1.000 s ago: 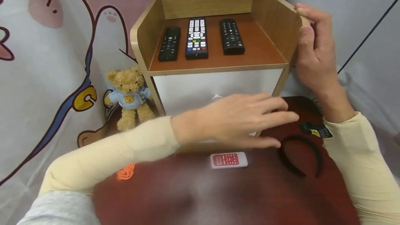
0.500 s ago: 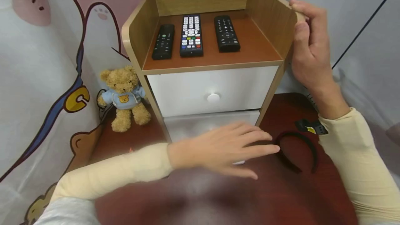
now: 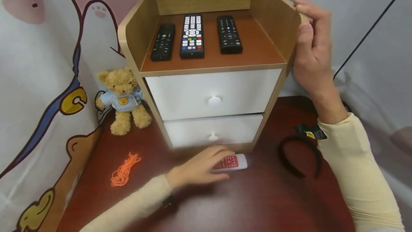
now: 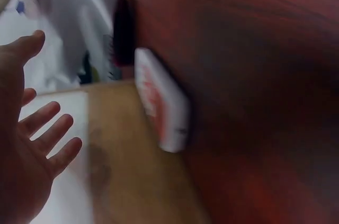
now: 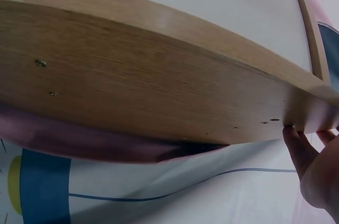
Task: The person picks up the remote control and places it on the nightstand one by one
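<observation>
My left hand [image 3: 202, 165] hovers at the near end of a white remote control [image 3: 240, 162] with a red face, covering part of it in the head view. In the left wrist view that hand's fingers [image 4: 55, 134] are spread and apart from the blurred remote. My right hand [image 3: 313, 46] grips the top front edge of the right side panel of a small wooden cabinet [image 3: 212, 69], thumb inside and fingers over the edge. Its fingertips [image 5: 290, 134] touch the panel's outer face in the right wrist view. On the cabinet's top shelf lie three black remotes [image 3: 192, 37].
Two white drawers [image 3: 186, 96] with round knobs are closed. A teddy bear [image 3: 122, 92] sits left of the cabinet, with orange string [image 3: 124, 170] in front of it. To the right lie a dark headband [image 3: 284, 156] and a small black strap-like item [image 3: 310, 131] on the red-brown table [image 3: 257, 203].
My left hand has moved down and to the left, from in front of the drawers to the white remote on the table. The right hand keeps its hold on the cabinet panel.
</observation>
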{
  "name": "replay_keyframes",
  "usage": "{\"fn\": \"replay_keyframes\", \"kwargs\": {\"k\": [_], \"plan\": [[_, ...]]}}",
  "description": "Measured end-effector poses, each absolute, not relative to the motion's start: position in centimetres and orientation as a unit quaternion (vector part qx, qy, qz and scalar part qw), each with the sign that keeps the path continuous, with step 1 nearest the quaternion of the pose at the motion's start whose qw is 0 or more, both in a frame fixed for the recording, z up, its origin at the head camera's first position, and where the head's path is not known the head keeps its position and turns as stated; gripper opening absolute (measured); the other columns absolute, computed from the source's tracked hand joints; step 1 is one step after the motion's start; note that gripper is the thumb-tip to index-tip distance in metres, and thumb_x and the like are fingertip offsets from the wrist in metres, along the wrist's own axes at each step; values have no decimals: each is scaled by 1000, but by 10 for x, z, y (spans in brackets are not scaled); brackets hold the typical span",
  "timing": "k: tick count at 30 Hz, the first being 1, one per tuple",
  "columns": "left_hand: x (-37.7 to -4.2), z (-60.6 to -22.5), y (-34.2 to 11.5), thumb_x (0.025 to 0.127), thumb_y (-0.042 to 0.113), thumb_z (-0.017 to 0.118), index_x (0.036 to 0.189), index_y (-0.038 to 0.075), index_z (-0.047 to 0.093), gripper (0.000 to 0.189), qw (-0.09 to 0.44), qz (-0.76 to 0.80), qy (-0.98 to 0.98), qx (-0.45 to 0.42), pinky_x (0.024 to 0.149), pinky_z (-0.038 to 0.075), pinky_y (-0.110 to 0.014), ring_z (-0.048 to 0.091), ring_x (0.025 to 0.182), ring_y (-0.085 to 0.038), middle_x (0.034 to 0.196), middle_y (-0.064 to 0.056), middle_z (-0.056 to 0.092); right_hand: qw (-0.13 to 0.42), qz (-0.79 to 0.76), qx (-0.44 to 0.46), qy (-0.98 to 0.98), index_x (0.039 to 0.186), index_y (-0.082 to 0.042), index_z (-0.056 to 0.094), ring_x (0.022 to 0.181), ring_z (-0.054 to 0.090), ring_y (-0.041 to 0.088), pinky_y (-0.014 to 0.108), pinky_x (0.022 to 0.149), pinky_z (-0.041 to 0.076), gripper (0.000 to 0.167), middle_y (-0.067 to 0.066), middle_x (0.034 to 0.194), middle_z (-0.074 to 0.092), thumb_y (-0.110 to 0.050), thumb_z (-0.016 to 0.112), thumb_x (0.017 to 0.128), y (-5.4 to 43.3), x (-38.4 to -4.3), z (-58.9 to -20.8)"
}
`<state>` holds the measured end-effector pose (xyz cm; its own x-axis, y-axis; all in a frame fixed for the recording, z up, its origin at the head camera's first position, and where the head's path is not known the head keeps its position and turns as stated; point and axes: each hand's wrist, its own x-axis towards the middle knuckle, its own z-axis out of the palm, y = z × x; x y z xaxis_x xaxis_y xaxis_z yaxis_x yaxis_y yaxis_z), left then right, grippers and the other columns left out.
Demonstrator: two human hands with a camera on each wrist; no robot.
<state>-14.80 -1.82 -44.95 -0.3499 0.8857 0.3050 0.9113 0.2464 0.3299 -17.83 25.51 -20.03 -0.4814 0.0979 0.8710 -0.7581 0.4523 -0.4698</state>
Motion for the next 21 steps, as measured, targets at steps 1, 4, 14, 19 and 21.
{"fn": "replay_keyframes", "kwargs": {"k": [1, 4, 14, 19, 21], "plan": [[-151, -457, -20, 86, 42, 75, 145, 12, 48, 71, 20, -232, -794, -561, 113, 40, -30, 52, 129, -16, 140, -5, 53, 455, 467, 231, -722, 124, 2, 48, 124, 48, 14, 23, 106, 35, 31, 2, 143, 49, -3, 31, 98, 256, -179, -199], [-158, -476, -25, 84, 43, 76, 145, 12, 46, 75, 7, -230, -810, -540, 111, 43, -30, 53, 126, -15, 140, -4, 53, 461, 462, 234, -721, 123, 2, 47, 124, 48, 14, 23, 105, 36, 30, 4, 143, 49, -3, 31, 98, 257, -179, -197], [-167, -512, -23, 82, 45, 78, 154, 15, 34, 90, -56, -226, -848, -477, 110, 45, -39, 52, 130, -23, 146, -10, 47, 466, 452, 250, -719, 125, 4, 46, 119, 47, 15, 20, 98, 37, 31, 2, 142, 50, -8, 34, 100, 263, -178, -197], [-161, -520, -22, 82, 37, 80, 149, 9, 42, 82, -42, -213, -857, -467, 108, 47, -37, 54, 128, -24, 142, -12, 51, 452, 453, 247, -728, 128, 5, 44, 124, 45, 15, 22, 102, 37, 33, 4, 144, 48, -8, 32, 100, 260, -179, -202], [-160, -522, -21, 82, 36, 81, 146, 7, 46, 78, -23, -201, -860, -469, 107, 48, -36, 56, 125, -23, 139, -12, 54, 449, 456, 246, -728, 128, 5, 43, 126, 45, 15, 23, 104, 36, 33, 7, 145, 48, -8, 32, 100, 260, -178, -202]]}}
